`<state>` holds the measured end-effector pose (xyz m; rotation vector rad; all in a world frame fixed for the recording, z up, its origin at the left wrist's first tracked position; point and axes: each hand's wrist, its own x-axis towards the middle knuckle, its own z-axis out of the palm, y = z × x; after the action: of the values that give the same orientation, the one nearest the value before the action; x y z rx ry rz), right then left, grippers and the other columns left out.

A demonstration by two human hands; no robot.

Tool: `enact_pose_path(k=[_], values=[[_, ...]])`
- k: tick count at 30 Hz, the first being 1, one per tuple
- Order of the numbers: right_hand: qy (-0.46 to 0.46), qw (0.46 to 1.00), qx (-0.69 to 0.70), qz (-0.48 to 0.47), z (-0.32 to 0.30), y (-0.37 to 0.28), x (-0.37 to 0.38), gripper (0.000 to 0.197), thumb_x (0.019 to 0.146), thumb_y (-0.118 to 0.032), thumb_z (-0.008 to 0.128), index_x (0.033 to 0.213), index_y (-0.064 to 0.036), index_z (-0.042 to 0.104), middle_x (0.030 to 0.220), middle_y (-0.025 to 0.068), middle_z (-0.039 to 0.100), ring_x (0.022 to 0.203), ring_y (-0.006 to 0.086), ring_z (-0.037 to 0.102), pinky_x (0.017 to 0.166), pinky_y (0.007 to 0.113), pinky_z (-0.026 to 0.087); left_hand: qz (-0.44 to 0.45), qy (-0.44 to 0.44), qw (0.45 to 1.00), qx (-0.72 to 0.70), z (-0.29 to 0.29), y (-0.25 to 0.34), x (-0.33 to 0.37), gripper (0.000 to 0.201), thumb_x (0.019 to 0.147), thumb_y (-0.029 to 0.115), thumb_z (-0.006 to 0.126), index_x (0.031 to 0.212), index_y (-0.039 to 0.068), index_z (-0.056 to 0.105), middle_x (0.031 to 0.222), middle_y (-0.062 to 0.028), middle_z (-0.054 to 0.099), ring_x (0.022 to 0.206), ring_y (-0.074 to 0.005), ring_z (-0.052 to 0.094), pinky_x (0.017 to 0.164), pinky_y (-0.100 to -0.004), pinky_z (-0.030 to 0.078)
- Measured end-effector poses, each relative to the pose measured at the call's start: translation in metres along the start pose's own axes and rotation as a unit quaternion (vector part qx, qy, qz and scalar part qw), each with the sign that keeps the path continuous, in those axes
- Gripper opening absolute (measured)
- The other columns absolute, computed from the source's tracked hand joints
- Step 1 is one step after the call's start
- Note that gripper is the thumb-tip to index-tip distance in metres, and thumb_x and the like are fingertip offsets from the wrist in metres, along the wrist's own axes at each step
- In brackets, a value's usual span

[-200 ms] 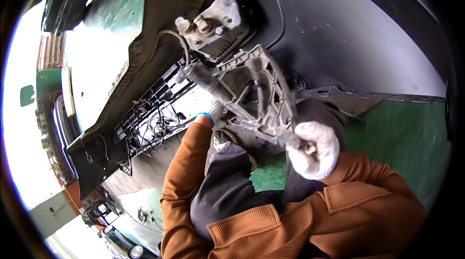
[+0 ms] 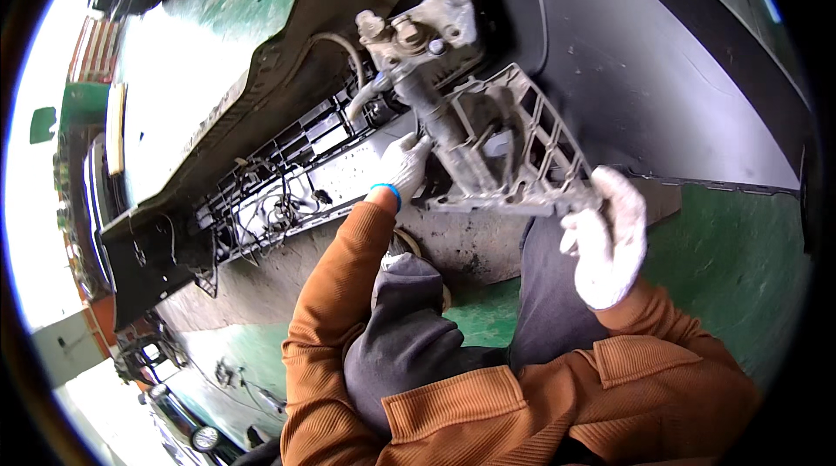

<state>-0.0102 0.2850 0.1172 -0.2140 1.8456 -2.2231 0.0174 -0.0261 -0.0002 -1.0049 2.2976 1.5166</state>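
A dusty grey ribbed bracket [image 2: 488, 189] with an open lattice and a thick tube-like arm is held up between my hands. My left hand [image 2: 403, 168], in a white glove with a blue cuff edge, is closed at the bracket's left side, beside the tube; its fingertips are partly hidden. The white-gloved right hand [image 2: 614, 248] pinches the bracket's right end, thumb below and fingers above. Just beyond lies a grimy metal unit [image 2: 422, 35] with bolts and a hose [image 2: 335, 41], resting inside a large dark bumper-like panel [image 2: 627, 74].
Along the left runs a long black grille section [image 2: 326, 131] with a tangle of wires [image 2: 283, 205]. A thin cable [image 2: 542, 4] crosses the panel. My knees [image 2: 418, 318] are bent close below, above green floor [image 2: 723, 266]. A car [image 2: 187, 422] stands at lower left.
The bracket has moved away from me and turned, its lower edge now nearly level. My right hand has gone up with it, its fingers less curled. More of my left hand shows.
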Motion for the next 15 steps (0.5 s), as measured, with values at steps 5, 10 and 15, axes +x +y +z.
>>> enact_pose_path(k=[5, 10, 15], values=[[0.029, 0.983, -0.146, 0.111, 0.013, -0.048, 0.03, 0.048, 0.111, -0.008, 0.05, 0.158, -0.0028, 0.044, 0.093, 0.0071, 0.072, 0.063, 0.009, 0.066, 0.055, 0.019, 0.053, -0.006, -0.016, 1.0, 0.023, 0.015, -0.015, 0.035, 0.041, 0.109, 0.033, 0.057, 0.113, -0.005, 0.07, 0.085, -0.009, 0.069, 0.075, -0.0175, 0.063, 0.07, -0.0385, 0.052], [0.011, 0.962, -0.247, 0.12, 0.021, -0.073, 0.041, 0.054, 0.11, -0.008, 0.052, 0.162, -0.0009, 0.04, 0.097, 0.0122, 0.072, 0.066, 0.0118, 0.071, 0.054, 0.02, 0.054, 0.05, 0.028, 0.998, 0.024, 0.029, -0.011, 0.036, 0.052, 0.107, 0.038, 0.054, 0.119, -0.01, 0.069, 0.11, -0.0319, 0.074, 0.11, -0.0448, 0.071, 0.098, -0.0469, 0.051], [-0.028, 0.923, -0.363, 0.124, 0.031, -0.086, 0.05, 0.058, 0.108, -0.009, 0.055, 0.162, 0.0018, 0.037, 0.104, 0.016, 0.073, 0.064, 0.0113, 0.07, 0.049, 0.02, 0.052, 0.053, 0.031, 0.998, 0.024, 0.03, -0.024, 0.038, 0.052, 0.107, 0.039, 0.054, 0.119, -0.008, 0.07, 0.112, -0.0307, 0.074, 0.112, -0.0449, 0.07, 0.099, -0.0465, 0.051]])
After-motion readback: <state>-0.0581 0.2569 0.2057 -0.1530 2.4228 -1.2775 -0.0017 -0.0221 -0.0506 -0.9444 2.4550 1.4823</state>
